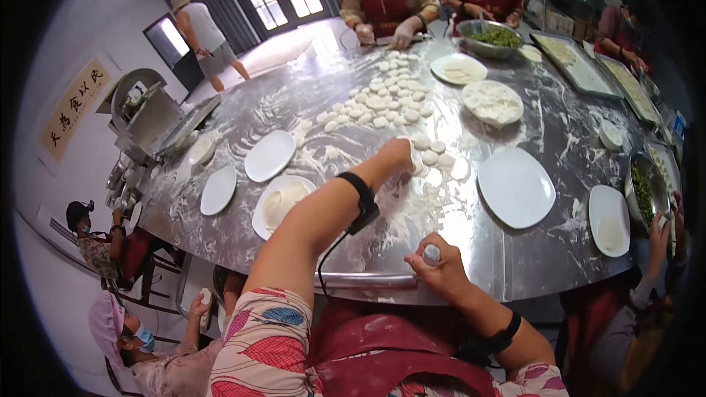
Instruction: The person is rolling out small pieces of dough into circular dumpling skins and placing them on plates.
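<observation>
My left hand [397, 156] reaches over the floured steel table, beside a small group of round dough pieces [437, 148]; its fingers are bent down and what they hold, if anything, is hidden. Close to the table's front edge, my right hand [440, 263] is wrapped round a rolling pin [431, 254], whose pale end points up. Beyond my left hand lies a large heap of dough pieces [382, 99]. A white plate with flat dough rounds [287, 204] stands partly behind my left forearm.
Empty white plates [516, 188] [270, 156] stand either side. Farther back are a floury plate [493, 103] and a bowl of green filling [493, 38]. Trays [577, 66] line the right. Several people surround the table; a machine [143, 110] stands left.
</observation>
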{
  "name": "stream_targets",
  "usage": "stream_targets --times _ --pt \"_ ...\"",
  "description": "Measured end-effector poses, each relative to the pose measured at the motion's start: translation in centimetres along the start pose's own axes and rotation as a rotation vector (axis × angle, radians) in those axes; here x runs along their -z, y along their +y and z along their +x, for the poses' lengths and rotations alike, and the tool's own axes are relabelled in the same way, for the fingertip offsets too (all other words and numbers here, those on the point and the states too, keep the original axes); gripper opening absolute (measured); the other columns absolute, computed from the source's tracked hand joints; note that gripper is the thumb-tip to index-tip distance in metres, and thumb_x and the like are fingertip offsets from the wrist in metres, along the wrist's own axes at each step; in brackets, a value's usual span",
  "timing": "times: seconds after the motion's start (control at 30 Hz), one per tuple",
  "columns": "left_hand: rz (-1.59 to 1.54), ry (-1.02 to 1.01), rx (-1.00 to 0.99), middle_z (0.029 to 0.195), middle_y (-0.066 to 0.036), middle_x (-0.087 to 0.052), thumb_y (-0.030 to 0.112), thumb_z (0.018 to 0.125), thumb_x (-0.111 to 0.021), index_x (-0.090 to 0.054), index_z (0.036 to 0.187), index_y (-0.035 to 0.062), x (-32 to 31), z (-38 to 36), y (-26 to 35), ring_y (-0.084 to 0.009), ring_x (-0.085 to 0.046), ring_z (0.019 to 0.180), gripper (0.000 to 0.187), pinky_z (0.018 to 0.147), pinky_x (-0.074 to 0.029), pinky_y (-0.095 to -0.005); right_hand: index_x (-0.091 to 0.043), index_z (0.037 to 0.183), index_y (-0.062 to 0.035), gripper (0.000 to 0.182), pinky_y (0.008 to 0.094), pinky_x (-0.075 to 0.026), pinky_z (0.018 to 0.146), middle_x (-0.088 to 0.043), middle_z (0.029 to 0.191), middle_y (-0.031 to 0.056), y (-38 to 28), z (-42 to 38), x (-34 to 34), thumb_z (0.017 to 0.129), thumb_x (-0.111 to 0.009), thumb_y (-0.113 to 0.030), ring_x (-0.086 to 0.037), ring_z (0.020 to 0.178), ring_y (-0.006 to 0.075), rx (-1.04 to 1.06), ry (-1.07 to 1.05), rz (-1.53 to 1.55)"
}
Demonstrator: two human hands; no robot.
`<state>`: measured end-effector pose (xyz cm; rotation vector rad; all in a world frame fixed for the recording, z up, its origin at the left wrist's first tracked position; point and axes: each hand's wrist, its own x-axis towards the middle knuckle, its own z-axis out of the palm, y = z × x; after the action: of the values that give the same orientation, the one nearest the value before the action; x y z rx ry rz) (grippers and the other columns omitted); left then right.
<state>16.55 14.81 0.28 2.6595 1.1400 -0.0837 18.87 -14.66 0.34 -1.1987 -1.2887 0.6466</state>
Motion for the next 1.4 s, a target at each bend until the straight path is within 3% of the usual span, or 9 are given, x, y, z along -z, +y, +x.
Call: stream_targets --times 0.1,0.2,0.33,0.47,0.57,0.67,0.73,0.93,1.4 --pt "-0.028 0.033 0.045 0.100 -0.020 -0.063 0.024 0.058 -0.080 -0.060 0.097 -0.0023 0.4 -1.2 0.7 -0.0341 -0.060 0.097 0.051 0.079 -0.050 -0.0410 -0.050 0.078 -0.0048 0.022 0.0264 -0.041 0.047 -0.053 0.055 0.0074 -0.1 0.0 -0.1 0.078 -0.071 -0.011 -0.052 0.048 0.0115 -0.118 -0.022 0.054" --pt "-0.021 0.076 0.027 0.096 -0.018 -0.063 0.027 0.058 -0.079 -0.056 0.100 0.0016 0.6 -3.0 0.7 -0.0344 -0.060 0.093 0.054 0.075 -0.049 -0.0417 -0.049 0.077 -0.0052 0.022 0.0243 -0.041 0.047 -0.055 0.055 0.0046 0.0 0.0 -0.2 0.079 -0.070 -0.009 -0.052 0.051 0.0081 -0.158 -0.022 0.040" --pt "0.062 0.038 -0.019 0.092 -0.014 -0.064 0.024 0.057 -0.078 -0.063 0.087 0.0055 0.5 -4.0 0.1 -0.0310 -0.061 0.091 0.038 0.075 -0.049 -0.0405 -0.049 0.078 -0.0054 0.020 0.0231 -0.041 0.047 -0.056 0.057 0.0027 -0.8 -0.1 -0.6 0.080 -0.069 -0.007 -0.053 0.052 0.0075 -0.207 0.007 0.042" --pt "-0.127 0.252 -0.082 0.082 -0.014 -0.064 0.023 0.056 -0.078 -0.065 0.080 0.0036 2.5 -7.4 0.7 -0.0290 -0.063 0.081 0.034 0.070 -0.050 -0.0386 -0.049 0.078 -0.0054 0.020 0.0226 -0.042 0.047 -0.055 0.058 0.0022 -1.4 -0.4 -0.8 0.080 -0.068 -0.006 -0.053 0.052 0.0073 -0.199 0.040 0.043" --pt "-0.618 0.006 -0.308 0.067 -0.006 -0.063 0.016 0.068 -0.074 -0.064 0.075 0.0010 1.2 -10.5 -0.6 -0.0115 -0.059 0.062 0.019 0.056 -0.047 -0.0300 -0.048 0.078 -0.0054 0.020 0.0230 -0.041 0.045 -0.054 0.058 0.0016 -0.7 -1.1 -0.8 0.078 -0.067 -0.004 -0.051 0.050 0.0073 -0.174 0.071 0.038" --pt "-0.507 -0.469 -0.199 0.064 -0.007 -0.061 0.016 0.072 -0.068 -0.063 0.076 -0.0002 -2.6 -15.4 -1.5 -0.0136 -0.059 0.055 0.017 0.051 -0.047 -0.0300 -0.047 0.079 -0.0055 0.019 0.0230 -0.040 0.044 -0.054 0.058 0.0017 -0.3 -0.8 -1.4 0.078 -0.066 -0.003 -0.051 0.049 0.0073 -0.189 0.092 0.044" --pt "-0.687 -0.430 -0.143 0.069 -0.008 -0.064 0.015 0.074 -0.066 -0.065 0.080 0.0004 -2.6 -18.6 -1.2 -0.0161 -0.062 0.064 0.016 0.059 -0.049 -0.0312 -0.046 0.080 -0.0056 0.019 0.0228 -0.040 0.044 -0.054 0.058 0.0020 -1.0 -0.6 -1.1 0.078 -0.065 -0.002 -0.051 0.049 0.0074 -0.217 0.092 0.068" --pt "-0.475 -0.026 -0.236 0.081 -0.011 -0.067 0.017 0.070 -0.068 -0.067 0.088 0.0042 -2.9 -21.2 -1.0 -0.0226 -0.064 0.075 0.022 0.069 -0.049 -0.0331 -0.046 0.081 -0.0054 0.016 0.0231 -0.042 0.044 -0.054 0.059 0.0037 -1.3 -0.6 -1.3 0.082 -0.061 -0.001 -0.053 0.050 0.0091 -0.175 0.084 0.118" --pt "-0.465 0.001 -0.253 0.076 -0.014 -0.066 0.017 0.067 -0.067 -0.068 0.080 0.0052 -3.3 -21.7 -1.8 -0.0280 -0.064 0.073 0.018 0.067 -0.049 -0.0371 -0.046 0.077 -0.0047 0.017 0.0242 -0.041 0.040 -0.054 0.054 0.0046 0.8 3.2 -1.7 0.081 -0.061 -0.001 -0.052 0.045 0.0102 -0.162 0.112 0.020"
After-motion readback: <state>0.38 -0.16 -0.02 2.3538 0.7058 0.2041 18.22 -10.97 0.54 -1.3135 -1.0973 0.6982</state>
